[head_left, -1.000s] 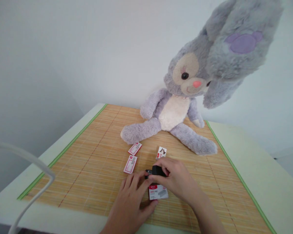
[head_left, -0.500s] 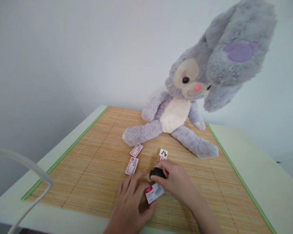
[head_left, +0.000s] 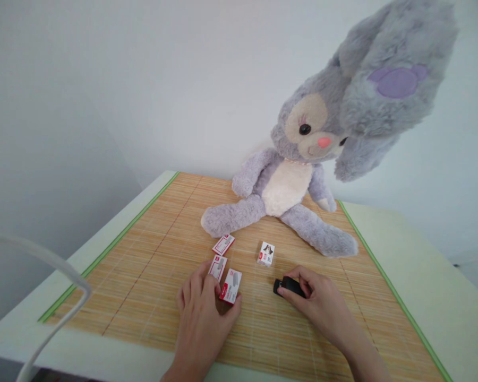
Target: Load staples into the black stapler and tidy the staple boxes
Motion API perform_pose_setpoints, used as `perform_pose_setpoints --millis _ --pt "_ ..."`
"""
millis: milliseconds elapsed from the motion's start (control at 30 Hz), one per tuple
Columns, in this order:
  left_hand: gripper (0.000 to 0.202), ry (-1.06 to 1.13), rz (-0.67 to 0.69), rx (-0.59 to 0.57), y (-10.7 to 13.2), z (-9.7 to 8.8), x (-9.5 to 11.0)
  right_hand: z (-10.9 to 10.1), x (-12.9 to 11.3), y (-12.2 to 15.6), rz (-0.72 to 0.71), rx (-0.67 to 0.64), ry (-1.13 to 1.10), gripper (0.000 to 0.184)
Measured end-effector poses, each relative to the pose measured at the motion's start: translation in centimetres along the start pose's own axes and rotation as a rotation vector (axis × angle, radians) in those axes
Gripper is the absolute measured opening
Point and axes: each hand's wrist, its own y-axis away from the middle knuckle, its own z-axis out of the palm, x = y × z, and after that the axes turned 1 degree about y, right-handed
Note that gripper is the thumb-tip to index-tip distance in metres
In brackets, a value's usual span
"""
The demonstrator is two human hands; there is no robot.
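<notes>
My left hand (head_left: pixel 201 307) has its thumb and fingers around a small white-and-red staple box (head_left: pixel 231 284), near the middle of the bamboo mat. Just beyond its fingers lies a second staple box (head_left: pixel 218 267), partly covered by them. Another flat white-and-red box (head_left: pixel 223 244) lies farther back. To the right, my right hand (head_left: pixel 316 294) grips a small black stapler (head_left: pixel 293 287) between thumb and fingers, low over the mat. A white box with a dark picture on it (head_left: pixel 266 254) sits between and beyond the two hands.
A large grey plush rabbit (head_left: pixel 287 188) sits at the back, its legs spread towards the boxes. The bamboo mat (head_left: pixel 151 265) has green edges and covers much of the pale table (head_left: pixel 414 239). A white cable (head_left: pixel 59 276) curves in at the left.
My left hand has moved left with the staple box, turning it and bringing it beside the other boxes. My right hand has moved right with the stapler, away from the left hand.
</notes>
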Motion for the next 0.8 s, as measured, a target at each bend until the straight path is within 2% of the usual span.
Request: perform_pose_setpoints --millis 300,567,800 --pt "0.029 0.002 -0.038 -0.030 -1.1 0.1 0.1 0.4 0.0 0.1 0.017 0.024 0.004 0.026" --pt "0.064 -0.039 -0.072 -0.011 -1.8 0.9 0.1 0.7 0.4 0.1 0.024 0.027 -0.002 0.025" --pt "0.069 -0.063 -0.060 -0.038 -2.0 1.1 -0.1 0.7 0.4 0.1 0.019 0.027 0.001 0.025"
